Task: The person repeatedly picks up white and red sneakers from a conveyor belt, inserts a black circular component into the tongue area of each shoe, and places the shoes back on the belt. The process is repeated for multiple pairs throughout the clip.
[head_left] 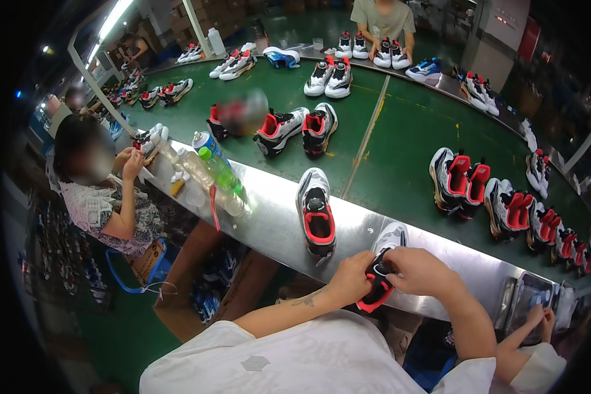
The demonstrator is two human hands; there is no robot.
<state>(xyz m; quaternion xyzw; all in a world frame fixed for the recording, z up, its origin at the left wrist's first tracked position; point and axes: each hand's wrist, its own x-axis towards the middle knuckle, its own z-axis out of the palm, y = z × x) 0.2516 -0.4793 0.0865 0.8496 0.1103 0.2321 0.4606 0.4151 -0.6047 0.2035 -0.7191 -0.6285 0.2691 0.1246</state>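
Observation:
A white, black and red sneaker (pixel 392 235) lies at the steel edge right in front of me, toe pointing away and red-lined opening toward me. My left hand (pixel 352 278) is closed on its left side near the opening. From the right, my right hand (pixel 424 269) pinches at the black tongue and lacing area; its fingertips are partly hidden. A matching sneaker (pixel 316 209) stands upright on the steel strip just to the left, touched by neither hand.
Green table (pixel 407 144) holds several sneaker pairs, with a row (pixel 505 209) along the right. Plastic bottles (pixel 218 172) and a spray can (pixel 207 141) stand at left. Co-workers sit left (pixel 105 197), across (pixel 384 23) and at right, where hands (pixel 538 318) show. A cardboard box (pixel 236 289) is below.

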